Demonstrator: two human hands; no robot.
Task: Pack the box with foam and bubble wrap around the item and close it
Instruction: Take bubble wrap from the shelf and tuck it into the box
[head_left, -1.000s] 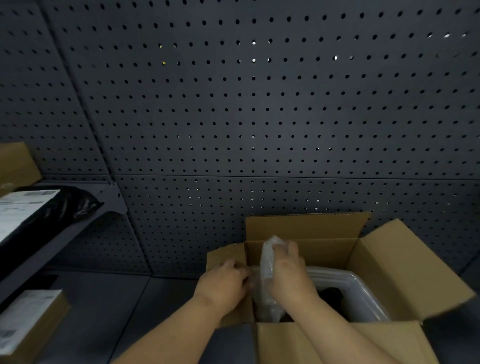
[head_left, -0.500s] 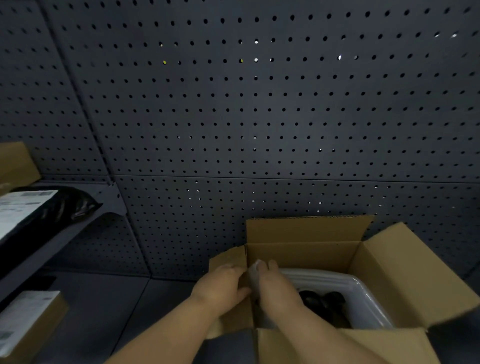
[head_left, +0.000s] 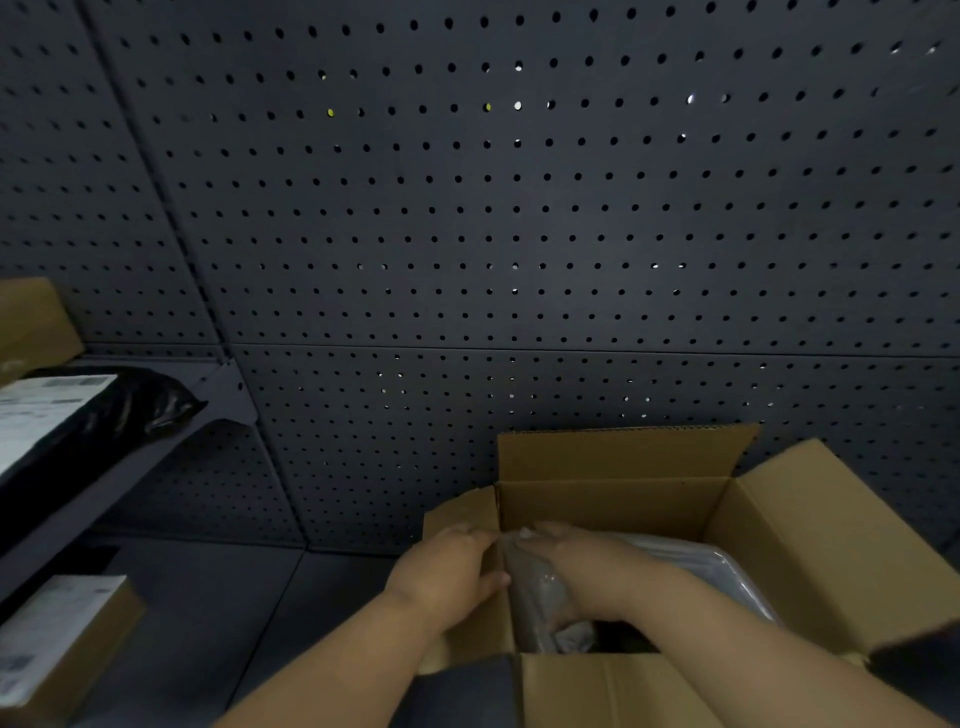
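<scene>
An open cardboard box (head_left: 613, 501) stands at the lower right with its flaps up. Inside lies a white tray-like item (head_left: 727, 574) with something dark in it, mostly hidden. A crumpled piece of clear bubble wrap (head_left: 540, 597) is wedged between the item and the box's left wall. My right hand (head_left: 587, 571) is inside the box, pressing on the bubble wrap. My left hand (head_left: 447, 577) grips the left wall and flap of the box from outside.
A dark pegboard wall (head_left: 519, 234) rises right behind the box. At the left a shelf (head_left: 119, 478) carries a black mailer bag (head_left: 104, 415) with a white label. A labelled carton (head_left: 57, 644) lies at the lower left on the grey surface (head_left: 234, 597).
The bubble wrap stood tall above the box edge a second ago. My right hand has pushed it down along the left wall. My left hand has stayed on the flap.
</scene>
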